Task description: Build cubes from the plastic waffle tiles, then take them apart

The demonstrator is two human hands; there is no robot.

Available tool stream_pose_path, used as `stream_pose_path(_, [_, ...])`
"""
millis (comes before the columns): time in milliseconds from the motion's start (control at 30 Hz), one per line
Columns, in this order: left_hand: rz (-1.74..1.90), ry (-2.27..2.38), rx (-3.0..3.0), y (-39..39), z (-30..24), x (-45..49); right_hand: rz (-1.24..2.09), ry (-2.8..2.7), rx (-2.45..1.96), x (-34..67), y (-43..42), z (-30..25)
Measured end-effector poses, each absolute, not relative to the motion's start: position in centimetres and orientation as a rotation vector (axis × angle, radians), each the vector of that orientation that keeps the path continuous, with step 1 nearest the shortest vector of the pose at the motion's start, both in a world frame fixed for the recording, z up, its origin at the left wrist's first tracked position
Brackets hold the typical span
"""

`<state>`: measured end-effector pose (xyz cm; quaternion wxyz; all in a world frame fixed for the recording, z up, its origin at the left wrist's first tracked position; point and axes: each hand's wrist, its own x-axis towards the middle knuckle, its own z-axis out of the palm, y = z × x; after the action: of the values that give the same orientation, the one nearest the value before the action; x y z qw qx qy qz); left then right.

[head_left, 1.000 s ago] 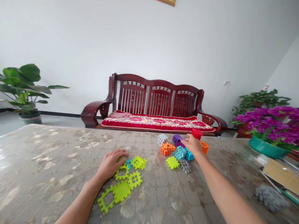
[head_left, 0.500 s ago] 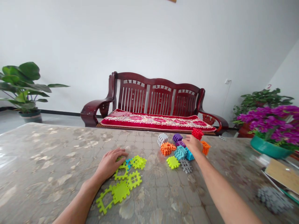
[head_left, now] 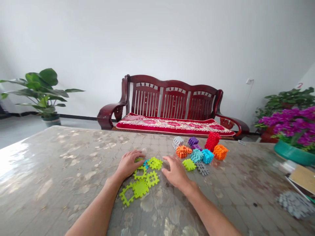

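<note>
Lime-green flat plastic lattice tiles [head_left: 140, 188] lie spread on the glossy marbled tabletop [head_left: 61, 170]. Their toothed edges are meshed into a loose chain, laid flat, it seems, because that is how the teeth mate.

The left hand [head_left: 129, 164] rests on the far end of the chain, palm down, with its fingers curled over a tile. It looks to be pinning the piece steady, but whether any finger actually pinches it cannot be told. The right hand [head_left: 175, 170] sits just beside the chain, palm down, fingers loosely spread and holding nothing. A small blue plastic piece [head_left: 145, 164] peeks out between the tiles by the left fingers.

Now the count:
- **Green tiles:** five show plainly in the chain and a sixth lies partly under the left fingers. A seventh, the lone green tile [head_left: 189, 164], lies apart.
- **Cubes:** they cluster beyond the right hand, near one another and built of the same toothed plastic. There is one whitish-grey cube [head_left: 177, 142], one purple cube [head_left: 193, 141], two orange cubes [head_left: 183, 151] and two teal-blue cubes [head_left: 208, 156].
- **Red:** one red block [head_left: 213, 141] stands tallest.
- **Grey:** one flat grey tile [head_left: 202, 168] lies beside the lone green one, and a grey heap of pieces [head_left: 294, 204] sits well apart at the right edge.
</note>
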<state>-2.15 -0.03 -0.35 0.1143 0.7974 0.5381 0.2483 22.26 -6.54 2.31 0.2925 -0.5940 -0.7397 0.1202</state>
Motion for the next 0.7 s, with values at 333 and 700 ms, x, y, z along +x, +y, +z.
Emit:
stream_pose_path(333, [0.775,1.579,2.337,-0.1,-0.8,-2.2,0.156,-2.159,-1.631,19.2,-5.1,2.0])
stream_pose_path(700, [0.772,1.586,2.35,0.0,-0.8,-2.2,-0.019,-2.098,-1.687,19.4,-5.9,2.2])
